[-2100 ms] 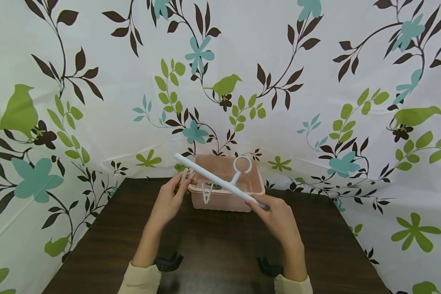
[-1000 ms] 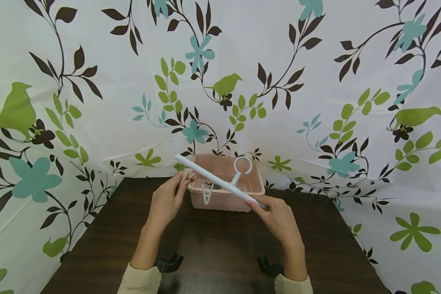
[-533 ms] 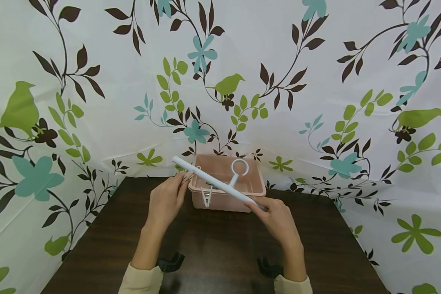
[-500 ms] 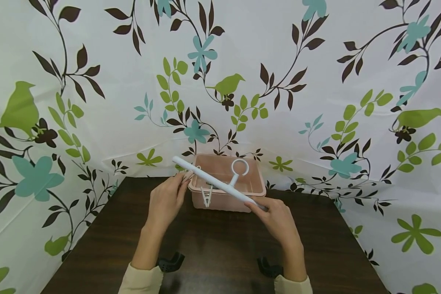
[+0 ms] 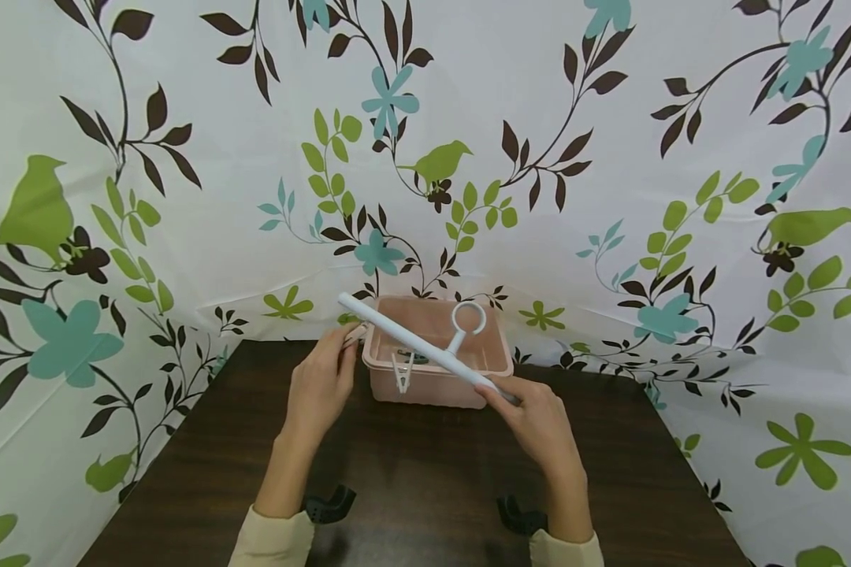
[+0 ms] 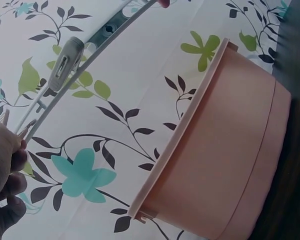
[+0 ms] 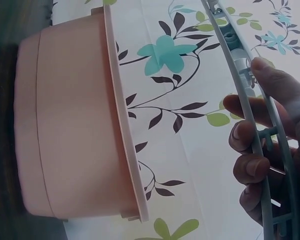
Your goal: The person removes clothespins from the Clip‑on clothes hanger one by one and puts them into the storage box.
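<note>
A white clip hanger (image 5: 425,346) with a round hook is held slantwise above the pink plastic bin (image 5: 436,386). My right hand (image 5: 535,417) grips the lower right end of its bar; in the right wrist view the fingers curl round the slotted underside. Near the upper left end, my left hand (image 5: 319,394) pinches a small pale clip (image 5: 357,335) between thumb and fingers. Whether this clip touches the bar is unclear. Another white clip (image 5: 402,374) hangs from the bar in front of the bin; the left wrist view also shows that hanging clip (image 6: 67,62).
Some small dark-green thing (image 5: 411,357) lies in the bin, mostly hidden by the bar. The bin stands at the back of a dark wooden table (image 5: 425,472), close to a patterned cloth (image 5: 241,157). Black mounts (image 5: 329,504) sit by both wrists.
Since half a second ago the hanger's left end has risen slightly and shifted right. The clip in my left hand has moved a little left. My right hand keeps its grip.
</note>
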Tool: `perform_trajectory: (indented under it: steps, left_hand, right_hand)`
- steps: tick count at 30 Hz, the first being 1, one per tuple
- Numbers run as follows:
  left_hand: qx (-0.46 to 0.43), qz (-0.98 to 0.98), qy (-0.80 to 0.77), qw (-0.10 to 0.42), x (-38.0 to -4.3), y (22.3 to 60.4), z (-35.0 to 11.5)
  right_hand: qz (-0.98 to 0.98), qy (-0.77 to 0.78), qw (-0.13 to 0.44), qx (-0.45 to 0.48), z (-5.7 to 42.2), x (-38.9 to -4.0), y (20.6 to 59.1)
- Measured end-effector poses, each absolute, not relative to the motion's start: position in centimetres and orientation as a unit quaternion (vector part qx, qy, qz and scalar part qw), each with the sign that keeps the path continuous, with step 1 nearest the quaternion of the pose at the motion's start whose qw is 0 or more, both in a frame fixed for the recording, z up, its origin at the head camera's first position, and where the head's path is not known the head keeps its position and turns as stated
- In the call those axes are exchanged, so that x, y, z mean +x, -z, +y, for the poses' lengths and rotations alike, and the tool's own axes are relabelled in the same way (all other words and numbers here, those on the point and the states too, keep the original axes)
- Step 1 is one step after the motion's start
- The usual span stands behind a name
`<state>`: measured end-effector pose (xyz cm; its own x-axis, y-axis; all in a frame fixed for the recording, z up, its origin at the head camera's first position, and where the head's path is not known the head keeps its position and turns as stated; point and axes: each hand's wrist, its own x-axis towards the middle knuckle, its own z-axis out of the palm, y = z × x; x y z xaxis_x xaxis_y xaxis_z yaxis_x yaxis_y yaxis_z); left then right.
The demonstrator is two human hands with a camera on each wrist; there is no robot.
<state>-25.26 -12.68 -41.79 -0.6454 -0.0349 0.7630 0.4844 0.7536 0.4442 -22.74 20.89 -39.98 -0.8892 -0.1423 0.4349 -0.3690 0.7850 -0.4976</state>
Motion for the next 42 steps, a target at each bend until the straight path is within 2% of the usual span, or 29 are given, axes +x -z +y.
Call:
perform_trajectory:
  steps: [11, 19, 32, 42]
  left_hand:
    - [-0.115, -0.833, 0.428, 0.332, -25.5, 42.0, -12.3]
    - [-0.113, -0.861, 0.385, 0.314, -26.2, 42.4, -12.1]
    - [-0.095, -0.904, 0.33, 0.254, -29.4, 43.0, -11.5]
    - [-0.102, -0.921, 0.323, 0.193, -32.5, 42.2, -9.3]
  right_hand:
    - [-0.924, -0.287, 0.221, 0.122, 21.4, -22.7, 39.9]
    - [-0.922, -0.283, 0.236, 0.119, 21.7, -22.5, 39.9]
    - [-0.914, -0.287, 0.258, 0.127, 22.1, -22.6, 39.6]
    - [-0.907, -0.288, 0.273, 0.138, 22.0, -22.6, 39.6]
